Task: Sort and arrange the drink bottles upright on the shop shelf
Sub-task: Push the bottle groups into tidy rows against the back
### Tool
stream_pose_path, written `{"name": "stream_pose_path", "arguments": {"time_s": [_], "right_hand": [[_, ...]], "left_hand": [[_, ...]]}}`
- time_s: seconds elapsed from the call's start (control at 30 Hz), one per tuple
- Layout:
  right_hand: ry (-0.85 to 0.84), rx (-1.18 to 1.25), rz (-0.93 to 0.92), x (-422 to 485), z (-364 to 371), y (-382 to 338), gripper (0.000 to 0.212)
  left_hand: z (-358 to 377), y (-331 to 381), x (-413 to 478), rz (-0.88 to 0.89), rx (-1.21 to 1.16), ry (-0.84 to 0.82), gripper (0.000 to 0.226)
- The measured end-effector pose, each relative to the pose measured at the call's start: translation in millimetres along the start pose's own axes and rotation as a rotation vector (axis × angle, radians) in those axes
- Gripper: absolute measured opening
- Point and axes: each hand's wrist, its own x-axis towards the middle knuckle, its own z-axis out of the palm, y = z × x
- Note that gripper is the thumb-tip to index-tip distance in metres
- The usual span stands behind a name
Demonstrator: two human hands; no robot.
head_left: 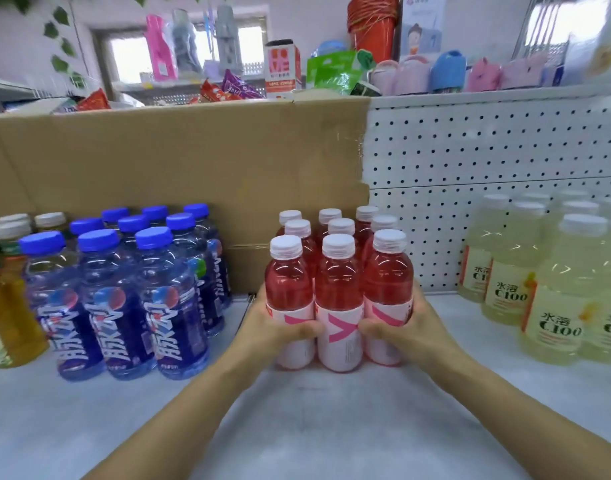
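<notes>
Several pink drink bottles (338, 292) with white caps stand upright in a tight block at the middle of the grey shelf (297, 410). My left hand (273, 323) presses the block's left side and my right hand (404, 327) presses its right side, thumbs across the front labels. Blue-capped bottles (124, 299) stand upright in rows to the left. Pale yellow bottles (553, 289) stand upright to the right. Amber tea bottles (10, 299) stand at the far left edge.
A large cardboard box (179, 161) stands behind the blue and pink bottles. A white pegboard back panel (487, 150) runs behind the yellow ones. The upper shelf holds snack packs, cups and red buckets (373, 26).
</notes>
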Motion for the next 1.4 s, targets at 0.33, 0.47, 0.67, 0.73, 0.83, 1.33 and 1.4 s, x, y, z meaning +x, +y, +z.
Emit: {"name": "stream_pose_path", "arguments": {"time_s": [0.33,0.47,0.67,0.73,0.83,1.33,1.4], "right_hand": [[-0.044,-0.054,0.04,5.6,-2.7,8.1,0.083],[-0.077,-0.103,0.045,3.3,-8.1,8.9,0.089],[-0.072,-0.191,0.022,4.9,-10.8,14.6,0.088],[-0.067,-0.189,0.017,4.4,-8.7,15.0,0.089],[-0.035,-0.158,0.001,1.6,-4.6,13.1,0.097],[0.045,-0.264,0.029,-14.0,7.9,-5.3,0.118],[-0.015,-0.316,0.07,-18.7,-1.1,-15.7,0.116]], "left_hand": [[-1.5,-7.4,0.2,0.01,0.066,0.044,0.098],[-0.2,-12.6,0.6,0.059,0.084,0.09,0.101],[5.7,-17.7,3.4,0.071,0.098,0.172,0.117],[6.9,-17.5,3.9,0.079,0.129,0.186,0.115],[9.6,-15.6,0.7,0.117,0.139,0.202,0.111],[12.7,-3.8,-18.6,0.164,0.258,0.189,0.136],[7.4,8.0,-25.7,0.168,0.399,0.25,0.141]]}}
